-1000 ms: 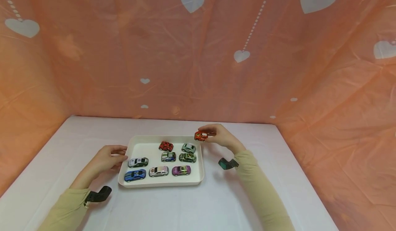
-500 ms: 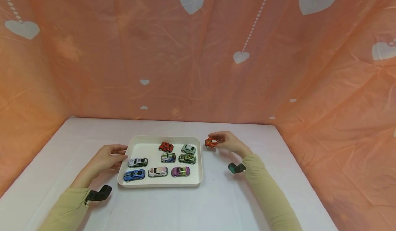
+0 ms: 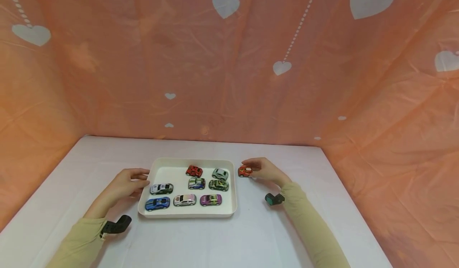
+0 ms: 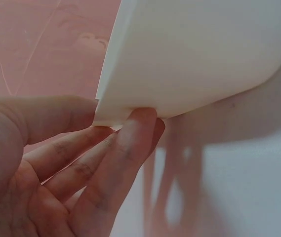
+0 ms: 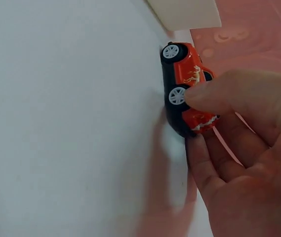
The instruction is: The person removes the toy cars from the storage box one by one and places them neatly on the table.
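Note:
My right hand (image 3: 267, 170) pinches an orange-red toy car (image 3: 245, 171) just right of the tray, at table level. In the right wrist view the thumb of that hand (image 5: 249, 143) lies on the side of the car (image 5: 183, 79), by one wheel. The white tray (image 3: 186, 215) holds several toy cars, among them a red one (image 3: 194, 171), a pale green one (image 3: 220, 174) and a blue one (image 3: 157, 203). At the tray's left wall, my left hand (image 3: 123, 186) grips the rim; the left wrist view shows its thumb and fingers (image 4: 135, 138) on the tray wall (image 4: 189, 59).
A white cloth covers the table (image 3: 201, 244). Behind it and at both sides hangs an orange sheet (image 3: 201, 60) with pale hearts. Each wrist carries a small dark camera, the left one (image 3: 116, 225) near the tray's front left corner.
The right hand has moved right and down from over the tray's back right corner, carrying the orange-red car to the table beside the tray. The left hand has stayed at the rim.

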A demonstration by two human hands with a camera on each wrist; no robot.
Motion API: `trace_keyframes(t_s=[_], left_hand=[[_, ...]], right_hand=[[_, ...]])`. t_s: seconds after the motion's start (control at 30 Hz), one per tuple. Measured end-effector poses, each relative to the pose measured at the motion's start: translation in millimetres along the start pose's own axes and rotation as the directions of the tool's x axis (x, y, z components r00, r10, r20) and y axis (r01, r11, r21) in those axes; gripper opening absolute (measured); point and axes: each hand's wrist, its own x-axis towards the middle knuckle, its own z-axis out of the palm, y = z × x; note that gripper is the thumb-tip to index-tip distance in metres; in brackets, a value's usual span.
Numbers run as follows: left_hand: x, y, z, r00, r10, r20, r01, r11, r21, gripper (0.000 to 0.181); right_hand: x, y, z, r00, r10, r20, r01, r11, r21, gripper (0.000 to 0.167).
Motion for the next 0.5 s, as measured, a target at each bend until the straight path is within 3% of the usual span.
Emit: trace_keyframes(t_s=[0.3,0.5], left_hand=[[-0.8,1.5,-0.5,1.000,0.016,0.003,-0.016,1.000,0.010,0.046],[-1.6,0.9,0.1,1.000,0.009,0.008,-0.009,1.000,0.011,0.047]], right_hand=[[-0.4,2.9,0.0,1.000,-0.007,-0.025,0.007,1.000,-0.026,0.050],[-0.4,4.0,0.1,0.998,0.029,-0.052,-0.033,0.997,-0.072,0.048]])
